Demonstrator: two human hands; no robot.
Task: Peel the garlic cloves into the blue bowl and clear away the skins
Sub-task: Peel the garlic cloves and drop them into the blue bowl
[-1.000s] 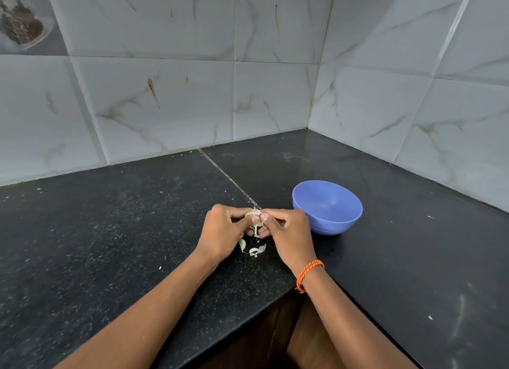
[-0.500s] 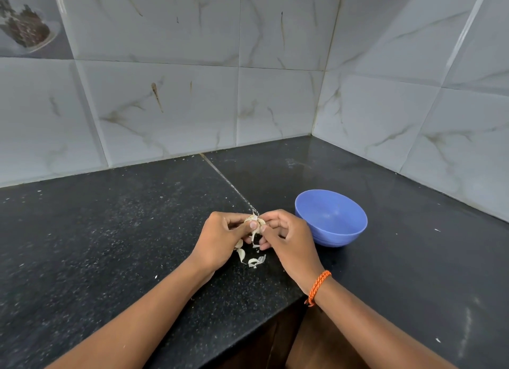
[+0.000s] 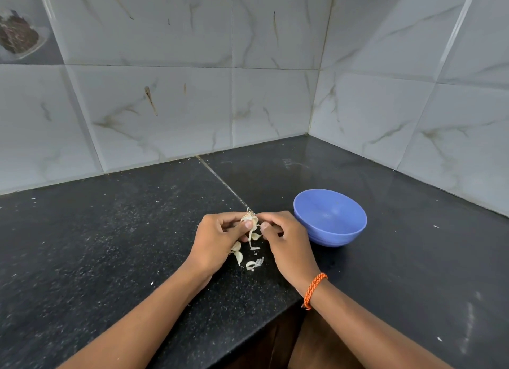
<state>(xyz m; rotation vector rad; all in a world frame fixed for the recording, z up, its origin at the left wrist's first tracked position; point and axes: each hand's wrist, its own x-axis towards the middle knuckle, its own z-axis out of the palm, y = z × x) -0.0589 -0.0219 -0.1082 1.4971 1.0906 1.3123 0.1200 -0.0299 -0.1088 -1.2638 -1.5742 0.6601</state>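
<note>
Left hand [image 3: 217, 240] and right hand [image 3: 286, 244] pinching one garlic bulb [image 3: 249, 219] between thumbs and fingertips, both grips closed on it, loose skins [image 3: 249, 259] on black tabletop [image 3: 110, 244] just below, blue bowl [image 3: 330, 217] beside right grip

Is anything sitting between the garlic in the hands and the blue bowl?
Nothing visible. The garlic is pinched between the left hand and right hand; the blue bowl sits just beyond the right hand, with only bare counter around it.

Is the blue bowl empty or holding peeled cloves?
Empty: the blue bowl stands upright on the counter, and only bare blue shows inside it.
</note>
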